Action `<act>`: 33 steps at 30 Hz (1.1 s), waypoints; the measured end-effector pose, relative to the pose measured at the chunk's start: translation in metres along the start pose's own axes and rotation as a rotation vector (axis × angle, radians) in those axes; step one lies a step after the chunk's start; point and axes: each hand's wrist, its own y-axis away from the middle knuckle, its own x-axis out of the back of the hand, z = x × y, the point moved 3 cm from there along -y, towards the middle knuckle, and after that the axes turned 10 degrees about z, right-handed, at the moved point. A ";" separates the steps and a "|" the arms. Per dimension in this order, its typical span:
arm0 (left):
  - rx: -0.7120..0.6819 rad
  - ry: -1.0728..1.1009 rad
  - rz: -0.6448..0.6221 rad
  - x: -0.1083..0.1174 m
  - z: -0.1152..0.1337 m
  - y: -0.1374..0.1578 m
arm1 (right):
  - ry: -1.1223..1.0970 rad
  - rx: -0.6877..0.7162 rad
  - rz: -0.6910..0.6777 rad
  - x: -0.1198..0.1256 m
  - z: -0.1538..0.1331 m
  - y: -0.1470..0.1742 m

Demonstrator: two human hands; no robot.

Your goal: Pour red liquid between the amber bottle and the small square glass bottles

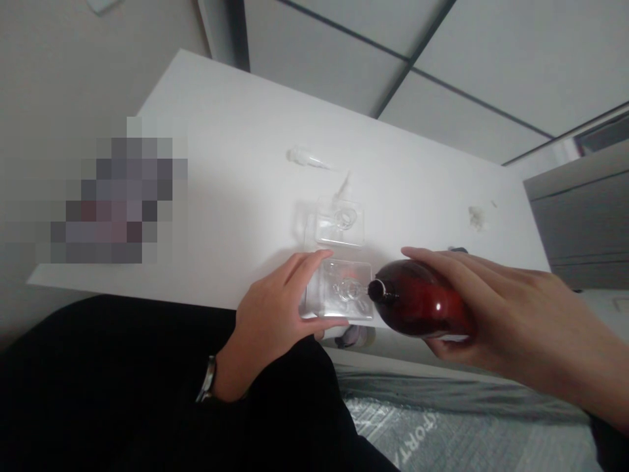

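1. The white surface runs slantwise across the view, with the work set near its front edge.
2. Pale panels with dark seams stand along the far side of the surface.
3. Grey fabric with light lettering lies below the front edge, beside the person's dark clothing.
4. The right hand is wrapped round a dark red-brown bottle, thumb on one side and fingers on the other.
5. The left hand holds the near box from its left end, fingers along the far side and thumb along the near side.
6. The bottle is tipped over, its open mouth pointing left, right at the end of the near box; whether liquid is flowing is unclear.
7. The clear near box sits at the front edge of the surface, a round transparent form showing on it.
8. The clear far box rests just beyond, with a similar round form.
9. A clear tapered tube lies farther back on the surface.
10. A metal-banded watch or bracelet circles the left wrist.
11. A small pale cluster, too blurred to identify, lies toward the surface's right end.
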 end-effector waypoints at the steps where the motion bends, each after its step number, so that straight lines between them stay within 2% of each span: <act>1: 0.005 0.000 -0.002 0.000 0.000 0.000 | 0.001 -0.003 -0.002 0.001 0.000 0.000; 7: 0.036 0.013 -0.011 0.000 0.000 0.001 | 0.007 0.001 -0.014 0.002 -0.001 0.000; 19: 0.034 0.014 -0.026 0.001 0.001 -0.001 | -0.022 -0.031 -0.048 0.004 0.001 -0.001; 26: 0.023 0.008 -0.011 0.002 0.002 -0.002 | 0.003 0.009 -0.064 0.004 0.001 -0.002; 33: 0.019 -0.010 -0.009 0.001 0.002 -0.002 | -0.021 -0.007 -0.082 0.005 0.003 0.000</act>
